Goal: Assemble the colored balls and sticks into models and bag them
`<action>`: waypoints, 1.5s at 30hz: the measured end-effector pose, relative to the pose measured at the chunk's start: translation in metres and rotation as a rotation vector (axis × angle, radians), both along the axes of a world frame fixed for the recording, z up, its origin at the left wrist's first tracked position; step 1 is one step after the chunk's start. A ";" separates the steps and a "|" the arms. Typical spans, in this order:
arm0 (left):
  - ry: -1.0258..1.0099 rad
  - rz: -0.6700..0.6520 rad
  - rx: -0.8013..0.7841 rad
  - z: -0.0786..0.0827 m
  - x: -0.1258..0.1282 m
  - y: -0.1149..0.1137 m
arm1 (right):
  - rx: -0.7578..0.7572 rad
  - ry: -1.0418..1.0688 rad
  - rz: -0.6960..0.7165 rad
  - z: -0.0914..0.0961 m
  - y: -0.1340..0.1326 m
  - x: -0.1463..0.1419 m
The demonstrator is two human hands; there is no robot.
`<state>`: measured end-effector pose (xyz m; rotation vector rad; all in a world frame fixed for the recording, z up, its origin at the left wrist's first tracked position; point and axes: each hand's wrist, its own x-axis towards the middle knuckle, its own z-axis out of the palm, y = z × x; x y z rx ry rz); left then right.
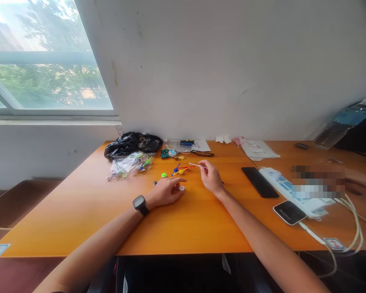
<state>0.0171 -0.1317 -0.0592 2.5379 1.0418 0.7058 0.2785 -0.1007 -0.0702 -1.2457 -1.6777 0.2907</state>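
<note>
A thin white stick-like piece [195,165] is pinched in the fingertips of my right hand [212,178], just above the table. My left hand [166,190], with a black watch on its wrist, rests low over the wood; a small white round piece [182,188] shows between its thumb and fingers. Beyond both hands lie a blue pointed piece [176,169], a yellow one [180,172] and a thin red one [187,167]. A bright green round piece [164,175] and a small dark piece [155,183], partly hidden, sit by my left hand.
At the back left are a black plastic bag [125,142] and a clear bag of coloured parts [131,165]. Toward the right lie a black phone [260,182], a white power strip [276,183] and a charging device [289,212]. Another person's hand [358,181] reaches in there.
</note>
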 end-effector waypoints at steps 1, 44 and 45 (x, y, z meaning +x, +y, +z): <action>-0.023 -0.023 0.019 -0.002 0.002 0.000 | -0.001 0.003 0.004 0.000 0.000 -0.001; -0.108 -0.061 0.123 -0.014 0.003 0.012 | -0.400 0.051 0.492 0.007 -0.016 -0.008; -0.110 -0.058 0.122 -0.014 0.003 0.012 | -0.399 0.026 0.486 0.008 -0.016 -0.007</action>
